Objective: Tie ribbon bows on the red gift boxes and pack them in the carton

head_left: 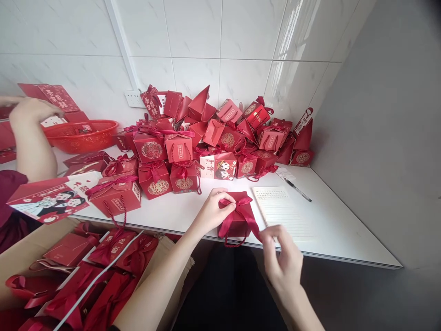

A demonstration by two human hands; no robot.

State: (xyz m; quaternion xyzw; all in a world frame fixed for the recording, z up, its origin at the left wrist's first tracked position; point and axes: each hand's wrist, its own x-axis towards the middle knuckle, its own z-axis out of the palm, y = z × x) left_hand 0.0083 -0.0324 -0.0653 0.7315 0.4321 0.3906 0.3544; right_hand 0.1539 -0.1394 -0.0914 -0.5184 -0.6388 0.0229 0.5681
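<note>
A red gift box point(237, 228) with a dark red ribbon bow point(243, 209) on top stands at the front edge of the white table, a twisted cord handle hanging from its front. My left hand point(216, 209) pinches the ribbon at the left of the knot, over the box top. At the box's right side, my right hand point(283, 253) holds the end of a ribbon tail between thumb and fingers. An open lined notebook point(284, 211) with handwriting lies just to the right of the box.
Many red boxes point(229, 138) are piled along the tiled wall. A pen point(298, 189) lies beyond the notebook. At left are a red basket point(82, 143), another person's arm point(32, 138) and a printed box point(51, 200). A carton point(168, 257) of boxes sits below the table edge.
</note>
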